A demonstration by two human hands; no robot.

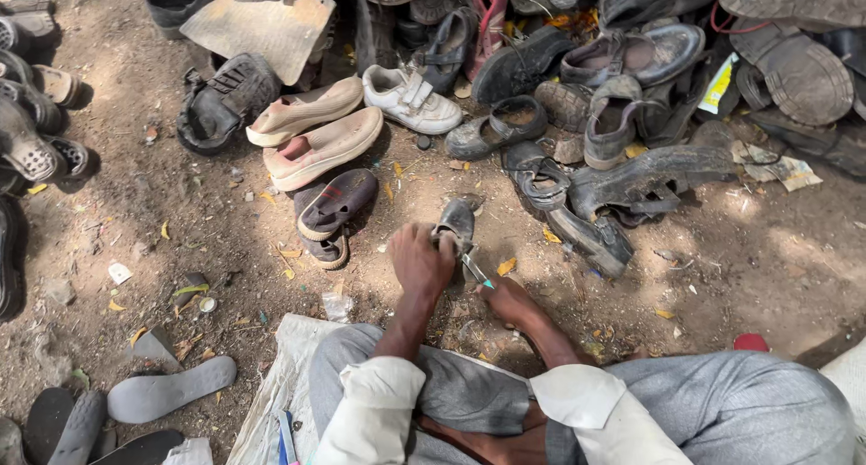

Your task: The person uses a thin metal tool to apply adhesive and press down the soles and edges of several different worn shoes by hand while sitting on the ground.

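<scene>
A small dark shoe [457, 220] stands on the dirt in front of me, toe pointing away. My left hand [419, 259] is closed around its heel end. My right hand [510, 299] sits just to the right and nearer to me, gripping a thin metal tool with a light blue-green handle [476, 272] whose tip points at the shoe's heel. Both forearms come out of rolled cream sleeves above my grey trousers [722, 402].
A heap of worn shoes and sandals [577, 77] fills the far side, with a pair of tan slip-ons [316, 131] and a white sneaker [413, 100]. More footwear lies along the left edge [27, 113]. Loose grey soles [167, 393] lie at lower left. A white sack [280, 384] is under me.
</scene>
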